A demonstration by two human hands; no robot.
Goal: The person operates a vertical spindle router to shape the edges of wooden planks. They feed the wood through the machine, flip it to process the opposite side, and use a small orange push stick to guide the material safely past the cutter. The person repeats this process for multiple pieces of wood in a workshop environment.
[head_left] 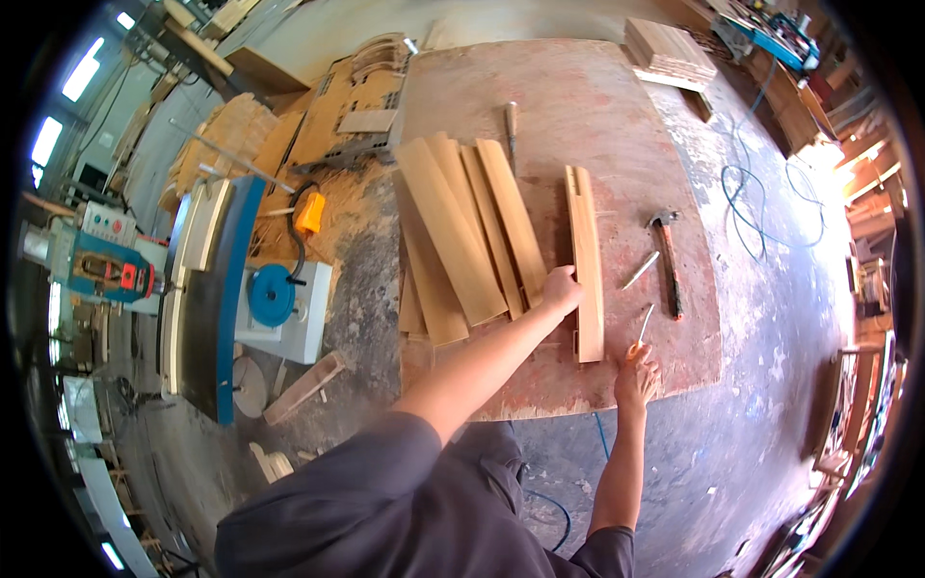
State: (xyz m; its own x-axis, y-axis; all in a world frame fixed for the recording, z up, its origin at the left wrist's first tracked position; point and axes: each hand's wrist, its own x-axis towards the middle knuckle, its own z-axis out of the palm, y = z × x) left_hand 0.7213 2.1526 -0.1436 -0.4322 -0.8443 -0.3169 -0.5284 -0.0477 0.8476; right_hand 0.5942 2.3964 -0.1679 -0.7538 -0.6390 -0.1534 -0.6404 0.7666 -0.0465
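A narrow wooden piece (588, 279) with slots near both ends lies lengthwise on the worktable. My left hand (562, 291) has its fingers curled at that piece's left edge. In my right hand (636, 376), near the table's front edge, is a screwdriver (640, 339) with an orange handle, its thin shaft pointing away from me. Several wooden boards (453, 231) lie fanned out and overlapping to the left. To the right of the narrow piece are a slim light-coloured rod (641, 270) and a hammer (667, 265). Beyond the boards lies a wood-handled tool (511, 130).
The reddish-brown worktable (578, 87) has a stack of boards (670, 50) beyond its far right corner. A blue-edged machine (226, 299) stands left, with a yellow object (309, 213) beside it. A blue hose (737, 197) coils on the floor at right.
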